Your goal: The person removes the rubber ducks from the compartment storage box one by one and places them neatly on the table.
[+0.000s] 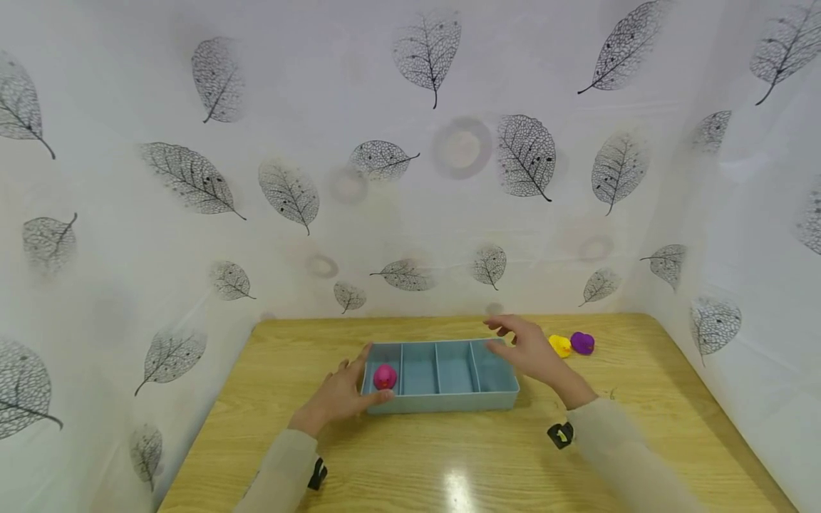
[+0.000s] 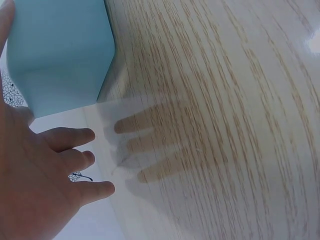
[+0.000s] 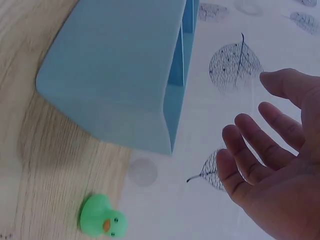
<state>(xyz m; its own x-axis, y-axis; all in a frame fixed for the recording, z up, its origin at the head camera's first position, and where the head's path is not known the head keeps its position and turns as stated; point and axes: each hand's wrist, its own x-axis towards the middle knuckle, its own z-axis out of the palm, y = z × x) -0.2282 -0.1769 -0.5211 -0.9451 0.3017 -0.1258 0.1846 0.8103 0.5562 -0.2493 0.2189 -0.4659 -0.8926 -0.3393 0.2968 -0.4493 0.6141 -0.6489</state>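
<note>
A light blue divided box [image 1: 442,404] lies on the table with its compartments side by side. In its leftmost compartment sits a pink rubber duck [image 1: 385,376]. My left hand [image 1: 336,395] grips the box's left end between thumb and index finger, its other fingers spread off the side. Above the right end hovers my right hand [image 1: 529,350], fingers loosely bent and apart, nothing held. The right wrist view shows a green rubber duck [image 3: 100,217] on the table beyond that end of the box; in the head view it cannot be made out.
A yellow rubber duck [image 1: 560,346] and a purple one [image 1: 582,343] are on the wooden table [image 1: 398,463], right of the right hand. White sheeting [image 1: 410,214] printed with leaves rises behind the table and at both sides.
</note>
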